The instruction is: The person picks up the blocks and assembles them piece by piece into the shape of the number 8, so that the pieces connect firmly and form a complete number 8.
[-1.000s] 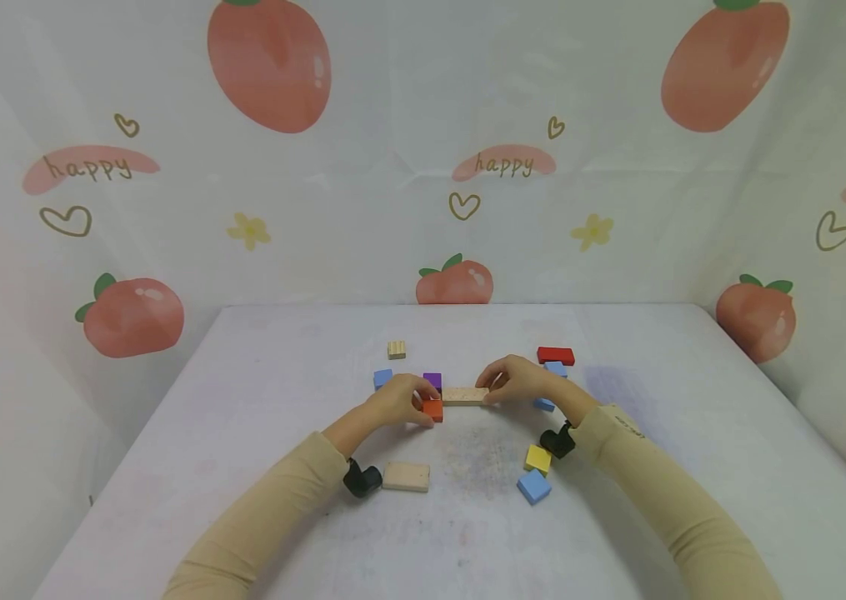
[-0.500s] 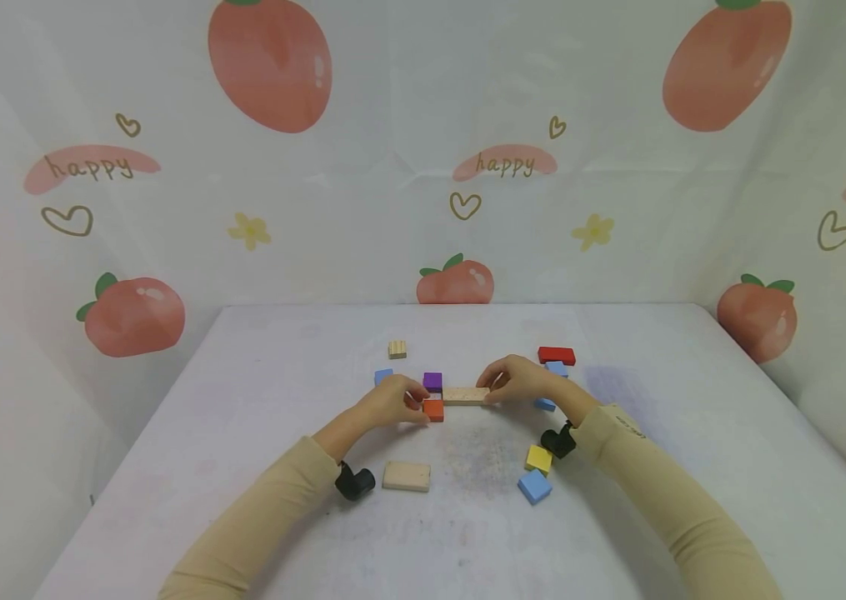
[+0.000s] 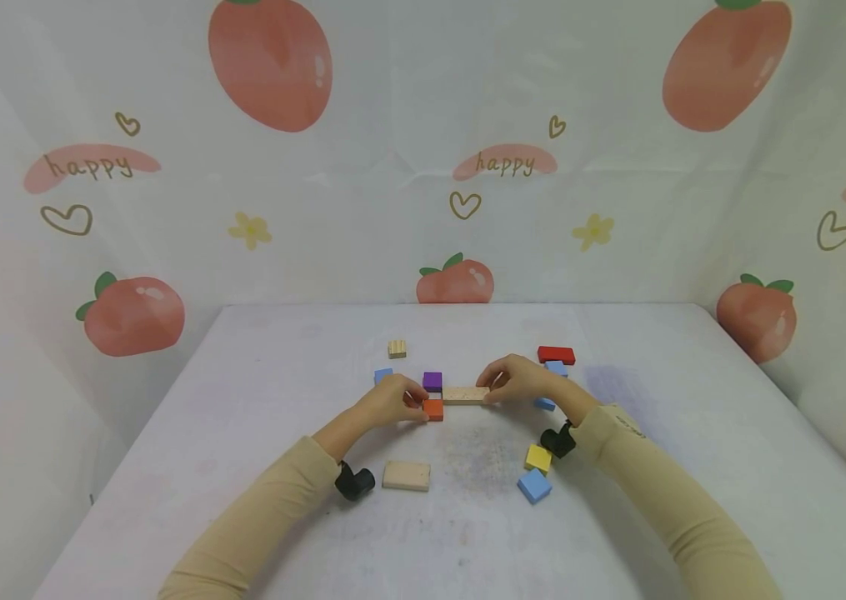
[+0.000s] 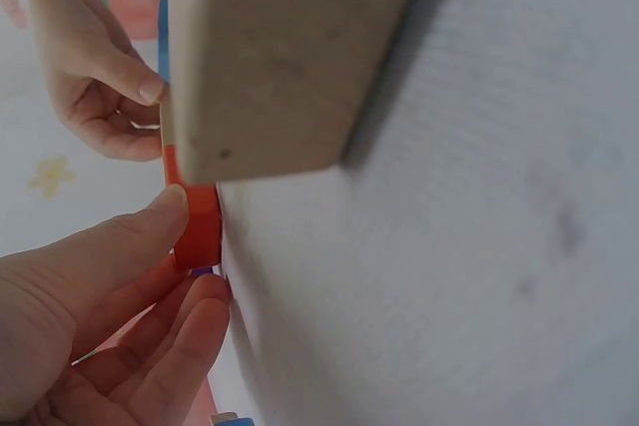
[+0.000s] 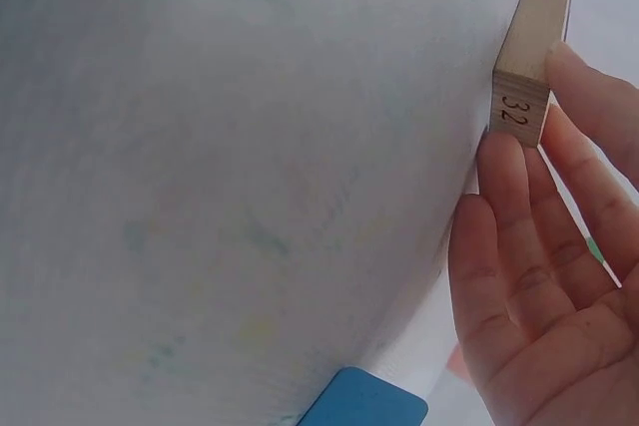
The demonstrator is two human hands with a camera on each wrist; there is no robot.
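Several toy blocks stand grouped near the table's middle. In the head view my left hand (image 3: 390, 400) is at the left end of an orange-red block (image 3: 433, 410), thumb and a fingertip pinching it. In the left wrist view the thumb lies against the orange-red block (image 4: 200, 221); the other fingertips are partly behind it. A purple block (image 3: 433, 381) stands just beyond. To the right, a long plain wooden block (image 3: 463, 396) meets these two blocks, and my right hand (image 3: 518, 379) pinches its right end. In the right wrist view the wooden block (image 5: 524, 57) shows "32" on its end.
A flat wooden block (image 3: 406, 476) lies near the left wrist. Yellow (image 3: 538, 459) and blue (image 3: 534, 486) blocks lie front right. A red block (image 3: 556, 355) and blue blocks lie beyond the right hand; a striped block (image 3: 397, 349) and another blue block (image 3: 383, 376) lie back left.
My left hand has drawn back slightly to the left, uncovering more of the orange-red and purple blocks. The right hand and the wooden block look unmoved.
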